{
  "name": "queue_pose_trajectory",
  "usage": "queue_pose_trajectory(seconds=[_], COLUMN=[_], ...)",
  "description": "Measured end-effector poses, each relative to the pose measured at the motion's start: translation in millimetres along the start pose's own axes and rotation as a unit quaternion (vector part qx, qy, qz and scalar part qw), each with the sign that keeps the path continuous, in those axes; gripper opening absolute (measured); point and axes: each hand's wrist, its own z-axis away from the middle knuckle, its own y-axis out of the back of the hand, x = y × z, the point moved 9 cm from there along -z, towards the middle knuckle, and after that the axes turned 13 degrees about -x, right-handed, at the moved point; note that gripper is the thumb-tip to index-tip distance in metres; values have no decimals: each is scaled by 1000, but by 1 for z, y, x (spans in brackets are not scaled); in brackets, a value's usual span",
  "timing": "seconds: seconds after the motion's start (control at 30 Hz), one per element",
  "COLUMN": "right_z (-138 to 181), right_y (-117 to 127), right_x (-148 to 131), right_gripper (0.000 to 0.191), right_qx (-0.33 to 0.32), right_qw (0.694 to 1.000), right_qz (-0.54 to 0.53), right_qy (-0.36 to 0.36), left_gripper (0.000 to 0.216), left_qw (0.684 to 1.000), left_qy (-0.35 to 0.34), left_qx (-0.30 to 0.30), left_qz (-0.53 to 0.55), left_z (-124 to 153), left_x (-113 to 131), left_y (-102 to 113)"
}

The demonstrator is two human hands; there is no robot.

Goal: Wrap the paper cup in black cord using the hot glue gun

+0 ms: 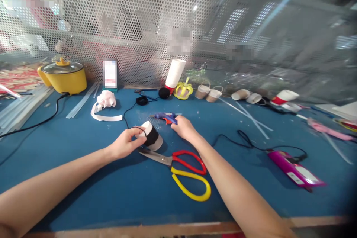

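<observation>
My left hand point(126, 143) is closed round a small paper cup point(152, 135) that lies on its side on the blue table point(83, 178); a black band wraps the cup. My right hand point(184, 127) grips the handle of a blue glue gun point(166, 117) with an orange trigger, just behind the cup. A black cord runs from the gun toward the back. Large scissors point(181, 169) with red and yellow handles lie right in front of the cup, between my forearms.
A yellow pot point(63, 77) with a glass lid stands back left beside clear glue sticks point(82, 101). White ribbon point(105, 106), a stack of white cups point(174, 74), a yellow crown point(183, 90), several tipped cups and a magenta device point(294, 168) surround me. A perforated metal screen closes the back.
</observation>
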Motion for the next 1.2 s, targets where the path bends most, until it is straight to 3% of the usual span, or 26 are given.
queue_pose_trajectory(seconds=[0.13, 0.2, 0.3, 0.47, 0.63, 0.83, 1.2], right_z=[12, 23, 40, 61, 71, 83, 91], right_y=[19, 28, 23, 4, -4, 7, 8], right_x=[-13, -26, -49, -68, -67, -76, -96], right_gripper=[20, 22, 16, 25, 23, 24, 23], right_qx=[19, 11, -85, -156, -156, -114, -92], right_qw=[994, 976, 940, 921, 937, 986, 984], right_qz=[-103, -215, -328, -353, -309, -99, 32], right_qy=[-2, 22, 38, 57, 53, 65, 150], left_gripper=[22, 21, 21, 20, 22, 24, 26], left_qw=[1000, 1000, 1000, 1000, 1000, 999, 998], left_qy=[-8, -6, -5, -17, 6, 9, 39], left_qx=[-1, -1, 2, 20, 24, 31, 50], left_qz=[-9, -7, -5, -10, -12, -12, -8], left_z=[-1, -1, -2, -4, -3, -2, -1], left_x=[2, 0, -2, -3, -8, -9, -18], left_y=[1, 1, 2, 5, 6, 6, 15])
